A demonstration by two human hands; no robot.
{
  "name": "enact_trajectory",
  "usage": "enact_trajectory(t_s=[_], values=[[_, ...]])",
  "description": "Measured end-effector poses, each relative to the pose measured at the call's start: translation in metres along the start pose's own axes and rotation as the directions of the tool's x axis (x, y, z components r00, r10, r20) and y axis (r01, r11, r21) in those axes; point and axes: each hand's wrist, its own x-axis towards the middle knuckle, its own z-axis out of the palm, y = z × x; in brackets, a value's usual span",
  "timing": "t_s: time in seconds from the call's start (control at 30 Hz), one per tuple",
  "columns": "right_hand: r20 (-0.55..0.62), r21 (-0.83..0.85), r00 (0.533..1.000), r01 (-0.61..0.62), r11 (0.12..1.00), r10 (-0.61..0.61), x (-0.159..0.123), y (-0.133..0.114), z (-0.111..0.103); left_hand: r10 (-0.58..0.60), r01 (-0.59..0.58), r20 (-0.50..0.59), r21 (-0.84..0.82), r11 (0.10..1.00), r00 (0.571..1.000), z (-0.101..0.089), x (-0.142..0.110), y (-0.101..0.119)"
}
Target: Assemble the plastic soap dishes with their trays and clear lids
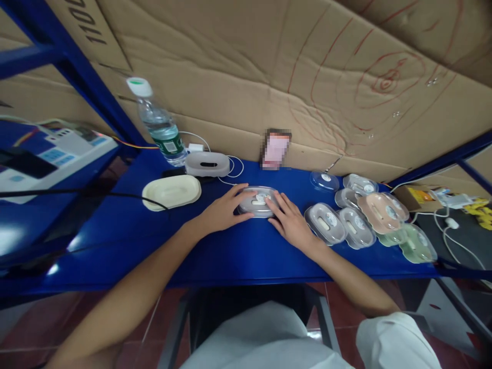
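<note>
L hand point(225, 210) & R hand point(295, 224) backs up, fingers point(285, 206) sprd, forearms point(154, 269) angled in.

On the table point(238, 256), a lidded container point(258, 210) lies between left hand point(226, 207) and right hand point(292, 220); a tray point(171, 192) lies to its left, a slotted box point(221, 165) and water bottle point(161, 128) behind the tray, a phone point(275, 148) behind the container, other lidded containers point(357, 225) to the right

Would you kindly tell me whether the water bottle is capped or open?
The bottle is capped: a white cap with a green top covers its neck.
</note>
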Motion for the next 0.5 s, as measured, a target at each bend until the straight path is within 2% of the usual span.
enact_trajectory(t_s=[0.1, 0.2, 0.3, 0.37, 0.43, 0.5], values=[[0.074, -0.094, 0.997, 0.013, 0.996, -0.006, 0.008, 0.000, -0.022, 0.024, -0.024, 0.008, 0.030, 0.999, 1.000, -0.003, 0.000, 0.004], [0.177, -0.171, 0.984, 0.011, 0.985, 0.019, 0.026, 0.017, -0.050, 0.067, -0.068, 0.016, 0.059, 0.996, 0.998, -0.005, -0.001, 0.011], [0.294, -0.155, 0.952, -0.037, 0.987, 0.081, 0.049, 0.056, -0.077, 0.123, -0.119, -0.028, 0.100, 0.988, 0.992, -0.004, -0.002, 0.016], [0.326, -0.151, 0.927, -0.143, 0.978, 0.186, 0.062, 0.089, -0.090, 0.174, -0.166, -0.048, 0.138, 0.976, 0.984, -0.001, -0.003, 0.019], [0.331, -0.190, 0.890, -0.262, 0.946, 0.313, 0.068, 0.122, -0.097, 0.215, -0.206, -0.044, 0.159, 0.966, 0.976, 0.001, -0.003, 0.020], [0.336, -0.220, 0.858, -0.330, 0.918, 0.389, 0.067, 0.150, -0.097, 0.236, -0.228, -0.035, 0.163, 0.960, 0.971, 0.004, -0.003, 0.020]])
